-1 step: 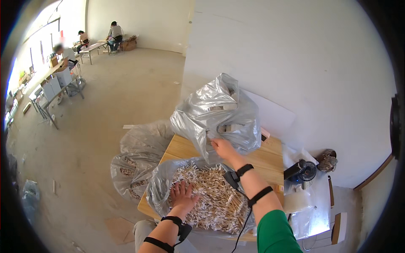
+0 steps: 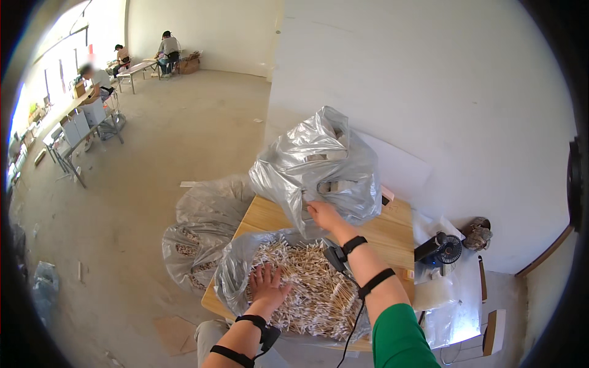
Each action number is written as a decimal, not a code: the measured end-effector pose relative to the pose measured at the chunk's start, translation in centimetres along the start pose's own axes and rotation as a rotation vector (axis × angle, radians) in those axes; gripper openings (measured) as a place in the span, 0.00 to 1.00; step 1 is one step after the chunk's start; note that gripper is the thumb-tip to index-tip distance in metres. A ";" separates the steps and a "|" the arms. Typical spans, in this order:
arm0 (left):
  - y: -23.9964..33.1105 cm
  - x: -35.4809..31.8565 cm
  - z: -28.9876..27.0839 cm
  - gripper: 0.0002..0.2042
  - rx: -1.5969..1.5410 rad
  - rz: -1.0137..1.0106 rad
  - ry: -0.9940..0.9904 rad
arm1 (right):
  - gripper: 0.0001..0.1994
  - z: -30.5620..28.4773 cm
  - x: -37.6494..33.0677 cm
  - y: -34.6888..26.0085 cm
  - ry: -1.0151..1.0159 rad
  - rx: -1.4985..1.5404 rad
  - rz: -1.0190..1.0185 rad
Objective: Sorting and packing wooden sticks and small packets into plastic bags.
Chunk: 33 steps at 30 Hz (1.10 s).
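Bare concrete floor [image 2: 202, 129] and a plain white wall [image 2: 429, 80] surround a wooden table [image 2: 397, 230], the reference for all positions below. An open grey plastic bag [image 2: 230, 270] occupies the near part of the table; it contains a loose mass of white-tipped sticks [image 2: 322, 288], apparently cotton swabs. A second, bulky grey bag [image 2: 307, 144] sits at the table's far end, with pale pieces visible through its folds.

Left hand [image 2: 268, 289]: fingers spread, palm down on the sticks, grasping nothing visible. Right hand [image 2: 325, 216]: fingers bent against the near side of the bulky bag; the fingertips are partly hidden, so whether they pinch the film cannot be told.

Step in hand, as judged: handling the bulky bag with the right hand while the left rests on the sticks. The next move would call for a secure hold on the film, without dragging the open bag.

A black fan [image 2: 450, 249] stands to the right of the table. Markings: no brand, label or lettering is legible on either bag.
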<state>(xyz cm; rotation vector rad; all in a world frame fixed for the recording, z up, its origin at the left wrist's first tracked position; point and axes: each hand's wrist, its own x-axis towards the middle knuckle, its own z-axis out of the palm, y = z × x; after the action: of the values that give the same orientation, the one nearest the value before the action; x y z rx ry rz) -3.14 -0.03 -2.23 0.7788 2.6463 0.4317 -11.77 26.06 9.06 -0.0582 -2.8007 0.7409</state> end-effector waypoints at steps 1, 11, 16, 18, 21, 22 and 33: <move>0.0 0.1 0.1 0.33 0.000 -0.008 -0.009 | 0.15 0.5 0.8 0.7 -0.076 -0.182 0.102; -0.9 -0.2 -0.3 0.33 -0.007 -0.006 0.007 | 0.40 -2.1 -2.0 7.1 0.175 -0.536 0.482; -0.9 -0.2 -0.1 0.33 -0.006 -0.001 0.017 | 0.35 -1.0 -1.1 4.3 -0.052 -0.590 0.099; -0.6 -0.1 0.5 0.33 0.019 0.000 0.033 | 0.33 0.2 -0.8 5.0 -0.009 -0.662 0.046; -0.5 0.2 0.7 0.33 0.025 0.013 0.051 | 0.29 0.5 -0.5 6.4 0.062 -0.790 0.059; -0.5 0.1 0.6 0.33 0.009 0.017 0.052 | 0.27 0.6 -0.4 6.6 0.086 -0.839 0.120; -0.7 0.1 0.7 0.33 0.014 0.009 0.061 | 0.26 -0.9 -2.5 8.3 0.147 -0.824 0.307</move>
<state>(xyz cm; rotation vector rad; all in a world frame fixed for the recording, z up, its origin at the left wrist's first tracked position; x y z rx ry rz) -3.20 -0.40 -3.14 0.7939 2.7055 0.4467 -9.31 33.46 5.13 -0.6584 -2.7719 -0.3962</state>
